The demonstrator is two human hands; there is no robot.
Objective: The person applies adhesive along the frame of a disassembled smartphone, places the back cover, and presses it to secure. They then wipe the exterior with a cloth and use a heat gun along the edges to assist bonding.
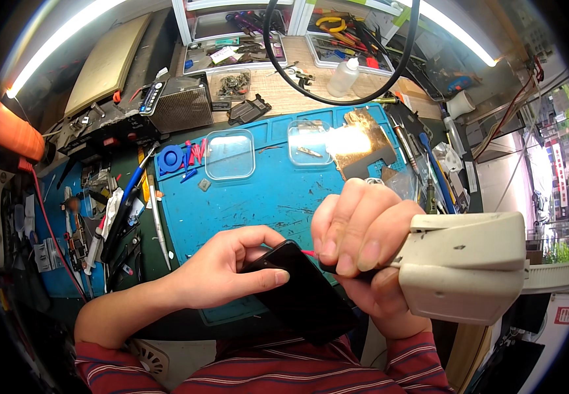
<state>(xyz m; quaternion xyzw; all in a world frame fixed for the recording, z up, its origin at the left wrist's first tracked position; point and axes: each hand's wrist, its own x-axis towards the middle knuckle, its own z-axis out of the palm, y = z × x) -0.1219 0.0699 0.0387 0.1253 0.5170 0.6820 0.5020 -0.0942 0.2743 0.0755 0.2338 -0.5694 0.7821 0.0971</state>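
My left hand (232, 269) grips a black smartphone (301, 292), thumb across its dark face and fingers behind its upper edge. The phone is tilted and held over the near edge of the blue work mat (232, 210). At the phone's upper right edge, my right hand (370, 236) is closed on a thin dark tool (328, 268) with a red tip. Most of that tool is hidden by the fingers. A bulky beige plastic body (462, 266) sits against the right hand; whether it joins the tool I cannot tell.
Clear plastic trays (230, 155) and a shiny copper-coloured plate (363, 141) lie on the mat. Tweezers and pens (130, 190) crowd the left side, more tools (432, 164) the right. A black cable loop (343, 102) hangs ahead, near a white bottle (343, 77).
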